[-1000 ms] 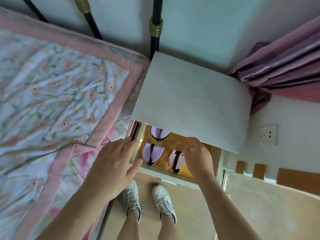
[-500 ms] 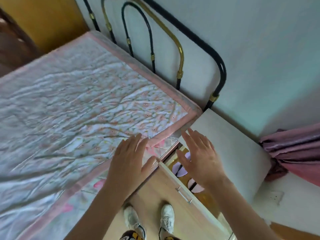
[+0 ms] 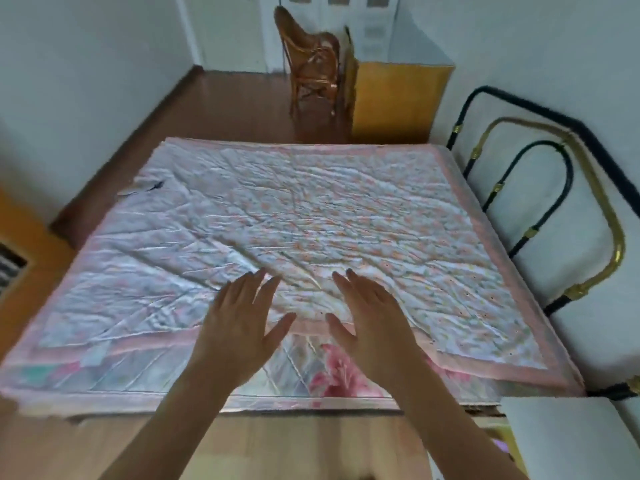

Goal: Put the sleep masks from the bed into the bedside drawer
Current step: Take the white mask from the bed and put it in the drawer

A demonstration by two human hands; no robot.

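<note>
A: Hands?
B: Left hand (image 3: 239,323) and right hand (image 3: 372,315) both flat, palms down, fingers spread apart, holding nothing. They're over the near edge of the bed (image 3: 311,223).
A: Touching the quilt (image 3: 346,209)?
B: Can't tell, frame is soft.
A: Sleep masks?
B: One small pale thing with a dark strap, far left on the quilt, probably a sleep mask (image 3: 142,189), too blurred to be sure. Well apart from both hands.
A: Drawer?
B: Bedside table (image 3: 571,438) near right, top cut by the frame edge. The drawer (image 3: 498,441) beneath shows only a sliver with a lilac scrap in it; contents mostly hidden.
A: Background?
B: Wicker chair (image 3: 313,64) far, metal headboard (image 3: 554,188) right.
</note>
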